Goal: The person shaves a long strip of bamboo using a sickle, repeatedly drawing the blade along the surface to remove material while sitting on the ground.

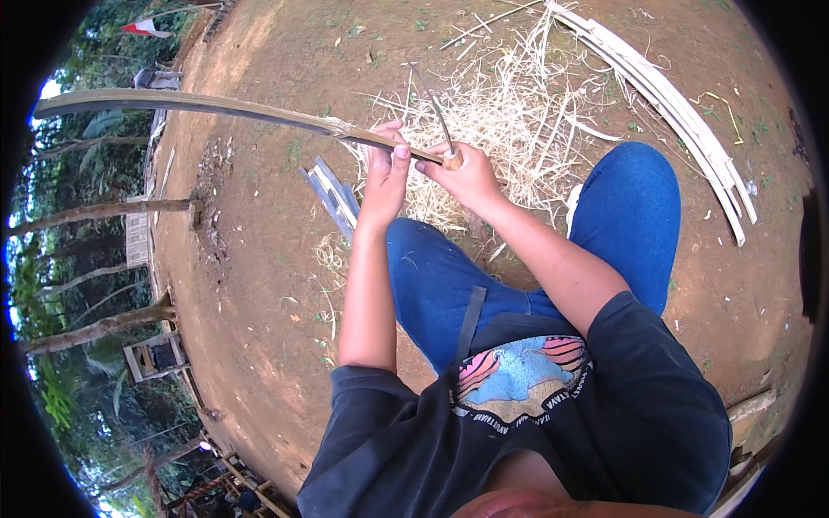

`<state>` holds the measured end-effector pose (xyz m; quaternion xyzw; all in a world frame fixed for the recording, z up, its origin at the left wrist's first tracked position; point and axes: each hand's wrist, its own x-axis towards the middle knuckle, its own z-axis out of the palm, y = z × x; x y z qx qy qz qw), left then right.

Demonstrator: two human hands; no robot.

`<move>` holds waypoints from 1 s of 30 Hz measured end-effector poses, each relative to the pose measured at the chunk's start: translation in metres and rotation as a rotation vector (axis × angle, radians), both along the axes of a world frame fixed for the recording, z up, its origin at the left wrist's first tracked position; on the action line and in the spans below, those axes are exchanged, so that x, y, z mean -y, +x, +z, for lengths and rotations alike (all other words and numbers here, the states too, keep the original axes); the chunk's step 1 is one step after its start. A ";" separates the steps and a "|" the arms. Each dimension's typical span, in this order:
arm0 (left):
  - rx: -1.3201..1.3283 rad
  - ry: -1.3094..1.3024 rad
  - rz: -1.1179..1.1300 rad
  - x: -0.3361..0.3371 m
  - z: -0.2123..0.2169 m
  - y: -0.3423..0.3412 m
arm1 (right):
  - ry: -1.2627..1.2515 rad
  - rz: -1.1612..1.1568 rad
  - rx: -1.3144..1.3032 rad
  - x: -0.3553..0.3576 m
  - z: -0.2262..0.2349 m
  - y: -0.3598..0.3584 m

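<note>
The long strip [233,107], bamboo by its look, lies between the left hand's thumb and fingers: smooth and dark along its lower edge, tan above, splintered just beyond those fingers. The left hand [383,180] pinches it near its close end. The right hand [469,179] grips the knife [437,112], its fingers curled round a pale wooden handle, the slim metal blade rising past them. Beyond the fingers spreads a tangle of thin, curly shavings [527,129]; well to their right lie pale, straight-edged slats [665,99].

The left fingertips are partly hidden behind the strip; whether the blade touches it is hard to tell.

The strip's long axis runs leftward from the fingers, rising slightly, its far end bending downward.
</note>
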<state>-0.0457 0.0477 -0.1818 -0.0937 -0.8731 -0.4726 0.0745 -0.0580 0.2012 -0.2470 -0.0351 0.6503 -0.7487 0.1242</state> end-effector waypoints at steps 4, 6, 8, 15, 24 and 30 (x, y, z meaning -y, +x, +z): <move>-0.086 -0.008 0.111 0.036 0.066 0.010 | 0.052 0.008 0.008 0.003 0.002 0.001; -0.284 0.303 0.169 0.056 0.137 -0.003 | 0.046 0.004 0.013 0.003 -0.002 0.000; -0.534 0.257 0.162 0.034 0.218 -0.005 | 0.095 0.018 0.024 -0.003 0.001 -0.001; -0.515 0.422 -0.019 0.063 0.367 -0.047 | 0.182 0.138 0.038 -0.001 0.015 0.011; -0.714 0.440 0.144 0.009 0.349 -0.050 | -0.046 0.146 -0.198 -0.012 0.071 0.073; -0.710 0.297 0.194 0.029 0.355 -0.054 | -0.277 0.195 -0.383 0.004 0.135 0.068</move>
